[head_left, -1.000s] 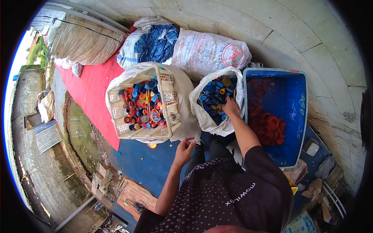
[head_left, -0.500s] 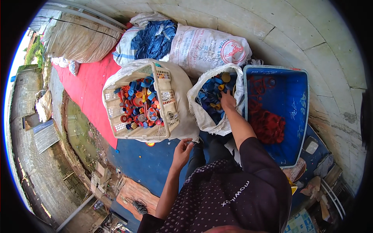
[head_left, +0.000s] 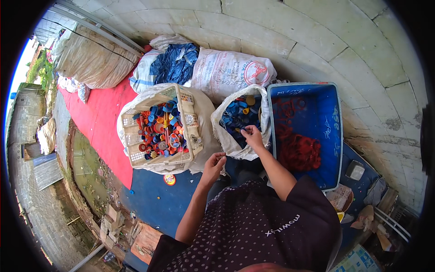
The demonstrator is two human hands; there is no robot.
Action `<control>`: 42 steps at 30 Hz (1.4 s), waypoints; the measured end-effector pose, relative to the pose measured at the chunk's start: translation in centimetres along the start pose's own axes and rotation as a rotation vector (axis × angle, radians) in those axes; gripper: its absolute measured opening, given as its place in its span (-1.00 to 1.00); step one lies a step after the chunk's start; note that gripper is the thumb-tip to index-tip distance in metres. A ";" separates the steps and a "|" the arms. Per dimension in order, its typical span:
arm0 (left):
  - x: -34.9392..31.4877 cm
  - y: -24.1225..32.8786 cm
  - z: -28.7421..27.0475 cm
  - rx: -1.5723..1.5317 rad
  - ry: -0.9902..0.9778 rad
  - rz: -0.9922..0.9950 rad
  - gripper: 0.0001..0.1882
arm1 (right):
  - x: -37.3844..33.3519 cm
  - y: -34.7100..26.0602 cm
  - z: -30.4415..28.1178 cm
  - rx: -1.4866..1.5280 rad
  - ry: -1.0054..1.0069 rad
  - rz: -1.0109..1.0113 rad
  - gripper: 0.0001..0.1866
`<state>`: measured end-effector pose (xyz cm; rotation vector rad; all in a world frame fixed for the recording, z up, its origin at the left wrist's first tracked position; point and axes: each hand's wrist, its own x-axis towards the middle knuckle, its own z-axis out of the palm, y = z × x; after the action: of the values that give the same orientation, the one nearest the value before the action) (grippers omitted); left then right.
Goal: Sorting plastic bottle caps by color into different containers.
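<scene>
My right hand [head_left: 252,136] reaches into a white sack [head_left: 226,138] filled with blue bottle caps [head_left: 238,113]; its fingertips are pinched together on a cap among them. My left hand [head_left: 214,164] hovers just below the sack's lower rim with its fingers curled in, and I cannot tell if it holds anything. Left of the sack, a white plastic basket [head_left: 183,102] sits inside another white sack and holds mixed red, blue and orange caps [head_left: 158,131]. On the right stands a blue crate [head_left: 312,102] with a heap of red caps [head_left: 299,152].
Full sacks [head_left: 226,70] and a blue bag [head_left: 174,63] lie behind against a concrete block wall. A red mat [head_left: 102,120] and a blue mat [head_left: 154,199] cover the ground. One loose cap [head_left: 169,179] lies on the blue mat. Cardboard and clutter [head_left: 362,213] sit at the lower right.
My right hand has moved nearer and to the left inside the blue-cap sack. My left hand has risen a little toward the sack's rim, and its fingers have curled in.
</scene>
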<state>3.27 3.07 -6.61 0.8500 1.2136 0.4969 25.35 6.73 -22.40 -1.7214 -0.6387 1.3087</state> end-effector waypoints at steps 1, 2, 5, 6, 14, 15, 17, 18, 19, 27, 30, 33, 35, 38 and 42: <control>0.2 0.0 0.3 0.002 -0.014 0.013 -0.66 | -1.6 -0.9 -0.3 0.095 -0.034 0.049 -0.68; 0.7 -0.2 0.7 0.033 -0.020 0.097 -0.61 | -3.2 -1.7 -0.5 0.207 -0.126 0.085 -0.71; 2.1 -0.8 2.1 0.077 -0.021 0.238 -0.48 | -7.6 -4.6 -0.9 0.438 -0.394 0.194 -0.80; 2.5 -0.5 2.6 0.200 -0.023 0.273 -0.47 | -8.9 -5.5 -1.1 0.483 -0.455 0.233 -0.84; 3.1 1.3 5.5 0.119 -0.109 0.333 -0.60 | -10.6 -8.2 -5.0 0.452 -0.468 0.188 -0.71; 3.1 1.5 5.0 0.036 -0.046 0.298 -0.61 | -10.2 -8.7 -5.2 0.382 -0.438 0.152 -0.67; 3.0 1.9 4.0 0.031 0.022 0.290 -0.60 | -8.8 -9.1 -5.4 0.279 -0.394 0.134 -0.66; 2.7 1.9 3.0 0.014 0.051 0.309 -0.60 | -8.1 -9.0 -4.9 0.096 -0.343 0.076 -0.67; 2.4 2.2 2.4 0.001 0.078 0.326 -0.59 | -7.1 -8.4 -4.5 -0.083 -0.289 0.015 -0.67; -2.7 0.6 -0.6 -0.096 0.233 0.272 -0.55 | 0.9 -0.6 0.4 -0.977 -0.245 -0.258 -0.68; -4.7 -1.3 -1.7 -0.100 0.321 0.236 -0.56 | 1.9 -1.5 3.2 -1.258 -0.453 -0.080 -0.63; -6.4 -2.1 -1.8 -0.151 0.363 0.214 -0.56 | 3.6 -0.8 4.4 -1.423 -0.601 0.090 -0.61; -7.0 -2.5 -2.2 -0.168 0.417 0.189 -0.55 | 3.8 -0.8 4.9 -1.395 -0.609 0.120 -0.60; -7.4 -2.8 -2.2 -0.173 0.448 0.176 -0.54 | 2.5 -1.1 4.7 -1.422 -0.514 0.108 -0.59; -6.2 -2.3 -1.5 -0.180 0.405 0.223 -0.54 | 0.4 -2.0 2.3 -1.322 -0.386 -0.079 -0.58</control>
<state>-0.27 -2.49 -4.85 0.7538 1.4210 0.9809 23.55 8.82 -21.07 -2.3477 -2.1006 1.2082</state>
